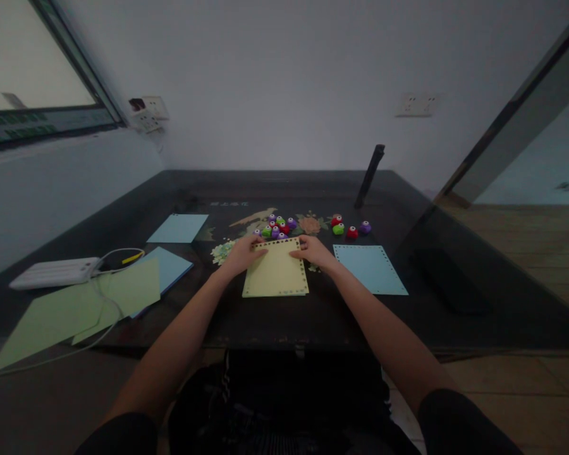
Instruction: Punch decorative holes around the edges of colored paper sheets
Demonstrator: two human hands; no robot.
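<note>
Pale yellow sheets of paper (275,272) with holes punched along their edges lie in front of me, the lower edges slightly offset. My left hand (243,254) grips their upper left corner, thumb on top and fingers underneath or behind. At the upper right corner, my right hand (313,250) holds the same sheets in a similar way. Just beyond the sheets sits a cluster of small eyeball-shaped pieces (284,228) in red, green and purple. A light blue sheet with punched holes (370,270) lies to the right of my right hand.
Several more eyeball pieces (352,232) sit at right, near an upright black stick (370,177). A dark flat object (450,281) lies far right. On the left are a blue sheet (179,228), green sheets (76,313), and a white power strip (55,273) with a cable.
</note>
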